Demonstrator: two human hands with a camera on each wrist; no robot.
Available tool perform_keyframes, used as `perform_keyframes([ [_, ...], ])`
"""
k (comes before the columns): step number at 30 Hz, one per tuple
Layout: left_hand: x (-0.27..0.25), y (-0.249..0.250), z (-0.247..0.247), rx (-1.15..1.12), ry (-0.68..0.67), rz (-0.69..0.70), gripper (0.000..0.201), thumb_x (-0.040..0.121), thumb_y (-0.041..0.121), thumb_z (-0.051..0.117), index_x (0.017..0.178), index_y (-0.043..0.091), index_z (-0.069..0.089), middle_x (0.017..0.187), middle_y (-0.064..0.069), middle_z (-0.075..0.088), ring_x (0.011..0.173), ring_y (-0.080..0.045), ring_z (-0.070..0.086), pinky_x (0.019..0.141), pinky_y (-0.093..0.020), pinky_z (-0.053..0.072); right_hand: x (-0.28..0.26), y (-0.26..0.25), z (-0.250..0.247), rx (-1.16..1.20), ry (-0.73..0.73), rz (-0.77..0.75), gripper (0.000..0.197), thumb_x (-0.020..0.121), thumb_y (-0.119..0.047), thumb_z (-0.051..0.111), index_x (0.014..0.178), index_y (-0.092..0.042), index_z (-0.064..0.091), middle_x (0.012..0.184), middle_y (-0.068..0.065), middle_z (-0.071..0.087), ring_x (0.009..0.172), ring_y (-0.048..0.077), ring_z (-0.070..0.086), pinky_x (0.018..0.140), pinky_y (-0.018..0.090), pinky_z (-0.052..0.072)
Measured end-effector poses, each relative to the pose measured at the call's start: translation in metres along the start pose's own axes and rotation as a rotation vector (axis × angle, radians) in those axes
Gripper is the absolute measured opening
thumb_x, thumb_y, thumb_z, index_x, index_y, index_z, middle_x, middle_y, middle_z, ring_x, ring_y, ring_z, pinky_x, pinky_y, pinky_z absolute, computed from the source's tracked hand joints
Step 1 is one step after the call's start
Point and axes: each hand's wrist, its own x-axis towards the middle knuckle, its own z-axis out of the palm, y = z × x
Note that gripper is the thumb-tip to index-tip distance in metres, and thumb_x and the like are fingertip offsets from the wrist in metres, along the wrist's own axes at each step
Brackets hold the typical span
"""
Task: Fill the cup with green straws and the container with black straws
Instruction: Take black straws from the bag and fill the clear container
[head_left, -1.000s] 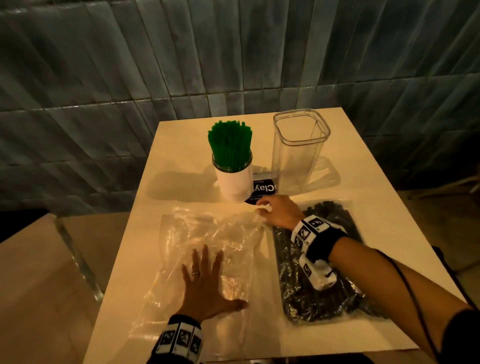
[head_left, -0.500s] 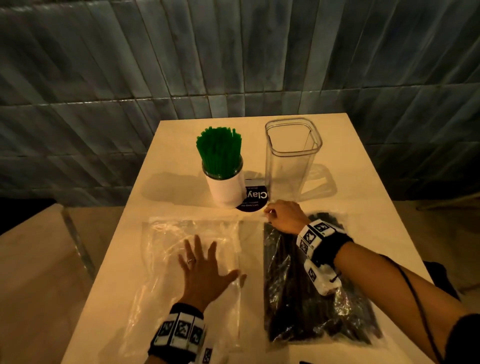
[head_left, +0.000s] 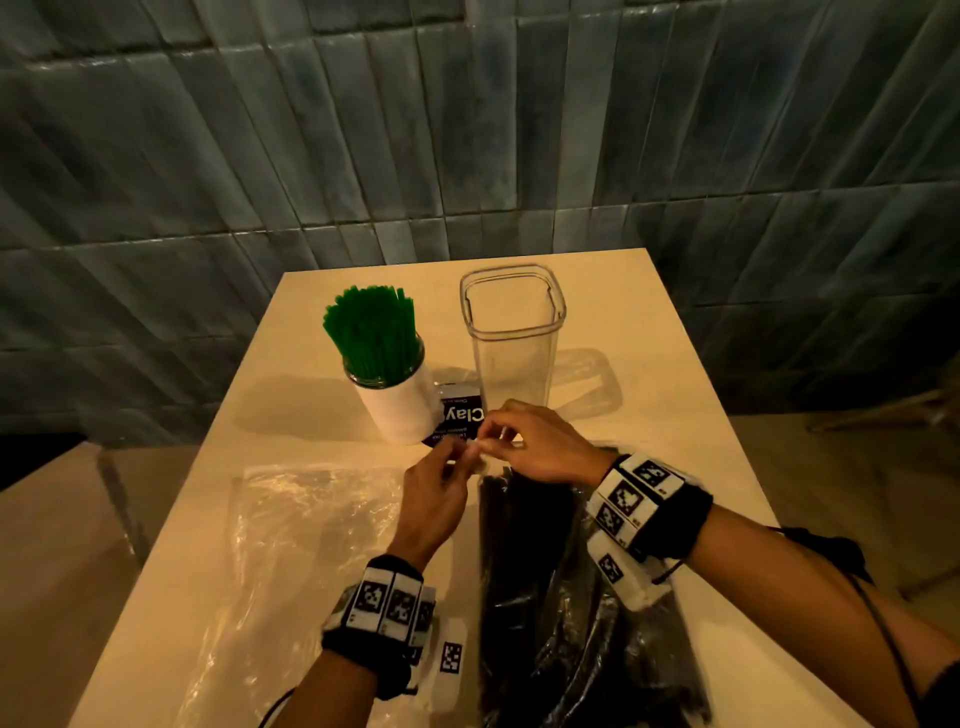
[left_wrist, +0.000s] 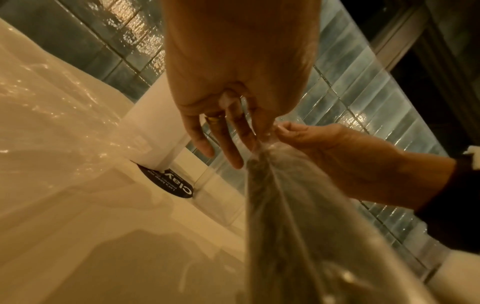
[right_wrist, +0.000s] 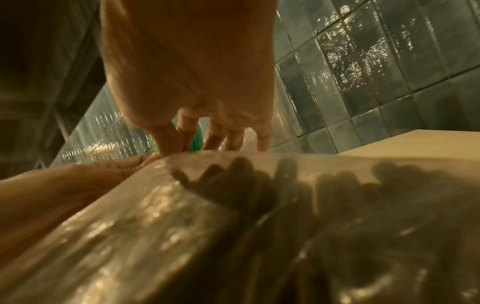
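Both hands meeting at the far end of the bag of black straws (head_left: 566, 613), just in front of the clear container (head_left: 511, 338). Left hand (head_left: 436, 501) pinching the bag's clear top edge between thumb and forefinger, remaining fingers (left_wrist: 235, 139) hanging straight and loose. Right hand (head_left: 540, 447) pinching the same edge from the other side, fingers curled; exact contact point hiding behind the knuckles in the head view, confirmed only in the left wrist view. Bag lying lengthwise on the table (head_left: 675, 415), near end cut off by the frame bottom, part of it covered by the right wrist band. Right wrist view blurring heavily: black straws (right_wrist: 298, 195) showing only as dark shapes through glare on the plastic. Container standing upright, open-topped, holding nothing visible. Green straws (head_left: 371, 332) standing packed in the white cup (head_left: 400, 410), left of the container. Black round sticker (head_left: 460, 418) partly hidden between cup and hands, text only partly legible. Flat empty clear bag (head_left: 291, 551) lying left of the black one, edges hard to trace against the table.
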Motion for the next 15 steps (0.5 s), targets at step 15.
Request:
perform_keyframes([
  [15, -0.020, 0.011, -0.012, -0.373, 0.106, -0.100, 0.021, 0.097, 0.024, 0.045, 0.091, 0.009, 0.058, 0.089, -0.005, 0.072, 0.081, -0.019, 0.070, 0.060, -0.025, 0.055, -0.050, 0.091, -0.068, -0.480, 0.035, 0.055, 0.023, 0.094, -0.036, 0.049, 0.110, -0.029, 0.064, 0.119, -0.005, 0.057, 0.105, 0.020, 0.058, 0.086, 0.033, 0.042],
])
